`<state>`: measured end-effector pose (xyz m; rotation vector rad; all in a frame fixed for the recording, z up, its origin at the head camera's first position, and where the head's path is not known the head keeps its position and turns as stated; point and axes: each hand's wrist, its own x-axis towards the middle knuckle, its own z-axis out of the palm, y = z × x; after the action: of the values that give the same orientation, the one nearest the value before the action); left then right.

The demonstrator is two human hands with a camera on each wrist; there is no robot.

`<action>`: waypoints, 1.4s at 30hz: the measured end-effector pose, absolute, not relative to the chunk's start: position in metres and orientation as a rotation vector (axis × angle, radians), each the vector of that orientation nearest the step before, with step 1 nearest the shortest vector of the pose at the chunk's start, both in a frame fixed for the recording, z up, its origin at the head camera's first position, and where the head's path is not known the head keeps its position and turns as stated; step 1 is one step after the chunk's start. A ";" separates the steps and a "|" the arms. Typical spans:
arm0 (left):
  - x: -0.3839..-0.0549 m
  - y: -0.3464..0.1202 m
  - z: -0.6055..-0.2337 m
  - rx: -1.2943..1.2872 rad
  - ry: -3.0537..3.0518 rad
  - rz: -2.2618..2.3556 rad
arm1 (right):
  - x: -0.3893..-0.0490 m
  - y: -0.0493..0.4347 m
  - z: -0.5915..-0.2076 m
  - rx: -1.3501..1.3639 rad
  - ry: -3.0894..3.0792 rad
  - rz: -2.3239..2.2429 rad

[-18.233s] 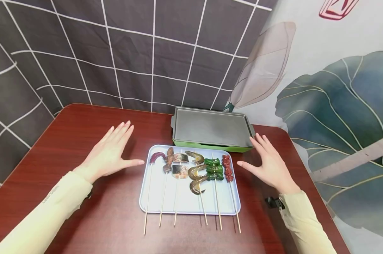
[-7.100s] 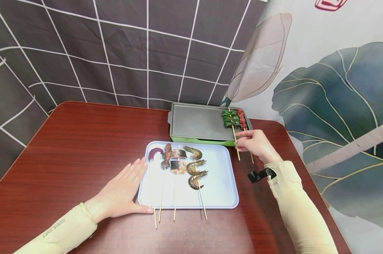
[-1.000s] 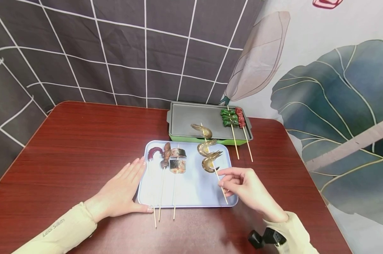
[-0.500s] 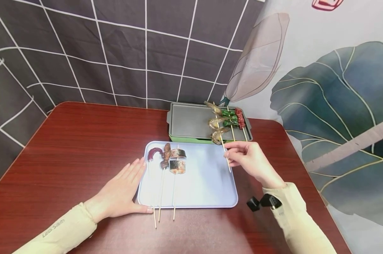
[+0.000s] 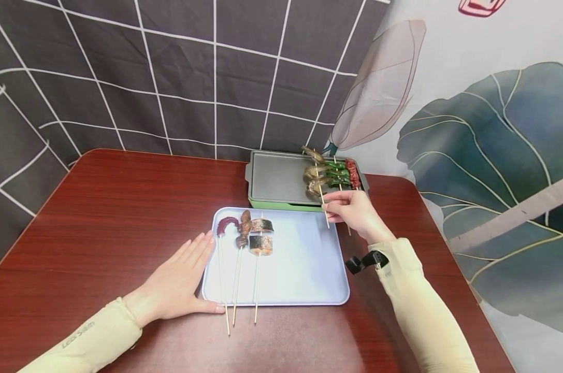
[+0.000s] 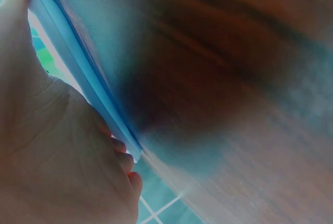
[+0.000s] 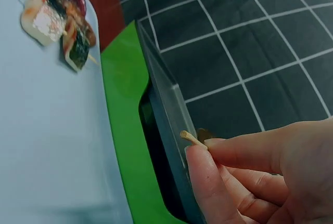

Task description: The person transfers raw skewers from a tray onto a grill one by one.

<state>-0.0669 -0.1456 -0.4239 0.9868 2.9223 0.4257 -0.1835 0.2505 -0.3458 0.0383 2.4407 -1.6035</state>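
My right hand (image 5: 353,212) pinches the stick of a shrimp skewer (image 5: 315,172) between thumb and forefinger. The stick's end (image 7: 193,140) pokes out of that pinch in the right wrist view. Its shrimp are over the grill pan (image 5: 281,178), left of a green pepper skewer (image 5: 339,178) and a red meat skewer (image 5: 352,173); whether they touch the pan I cannot tell. With fingers straight, my left hand (image 5: 176,282) rests against the left edge of the light-blue tray (image 5: 300,269). On the tray lie a purple tentacle skewer (image 5: 227,225), a brown meat skewer (image 5: 245,228) and a fish skewer (image 5: 261,243).
The grill's green base (image 7: 127,115) stands just behind the tray. A grey checked cloth (image 5: 183,67) hangs behind the reddish-brown table (image 5: 136,191), and a leaf-patterned cloth (image 5: 509,181) covers the right side. Several sticks overhang the tray's front edge.
My right hand has carried the shrimp skewer from above the tray, forward to the grill pan beside the green pepper skewer. Over the last second, my left hand has stayed at the tray's left edge.
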 end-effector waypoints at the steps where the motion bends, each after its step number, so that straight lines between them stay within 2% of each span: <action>1: -0.067 -0.146 -0.424 0.987 2.923 0.428 | -0.185 0.251 -0.347 0.045 2.430 -1.609; 24: -0.067 -0.146 -0.425 1.031 2.944 0.464 | -0.187 0.247 -0.353 0.148 2.414 -1.585; 30: -0.067 -0.146 -0.422 1.012 2.928 0.447 | -0.174 0.250 -0.340 0.165 2.523 -1.516; 42: -0.067 -0.146 -0.422 1.000 2.920 0.440 | -0.136 0.252 -0.312 0.030 2.605 -1.600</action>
<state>-0.0669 -0.1460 -0.4222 1.0000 2.9202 0.4404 -0.1361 0.2519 -0.3125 0.0296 2.6050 -1.5996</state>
